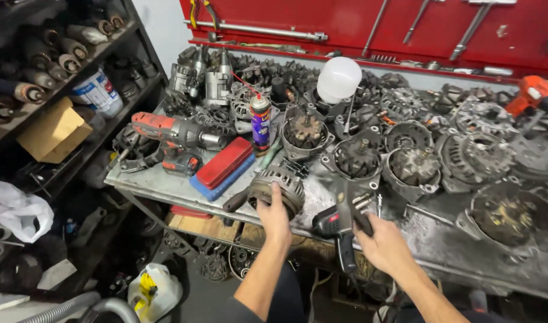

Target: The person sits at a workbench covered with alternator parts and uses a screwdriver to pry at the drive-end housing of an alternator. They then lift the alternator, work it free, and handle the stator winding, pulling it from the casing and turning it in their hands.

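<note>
My left hand (pixel 272 215) grips a grey, ribbed alternator (pixel 278 186) that rests near the front edge of the metal workbench (pixel 148 182). My right hand (pixel 384 242) holds the handle of a black power tool (pixel 339 221) with a red patch on its body; the tool's nose points up and left, toward the alternator. The two hands are about a hand's width apart.
A red and blue case (pixel 223 166), a red cordless drill (pixel 169 137) and a spray can (pixel 260 121) lie to the left. Several opened alternator housings (pixel 405 164) crowd the bench. A white lamp globe (pixel 338 79) stands behind. Shelves (pixel 52 90) on the left, red tool wall (pixel 369 27) behind.
</note>
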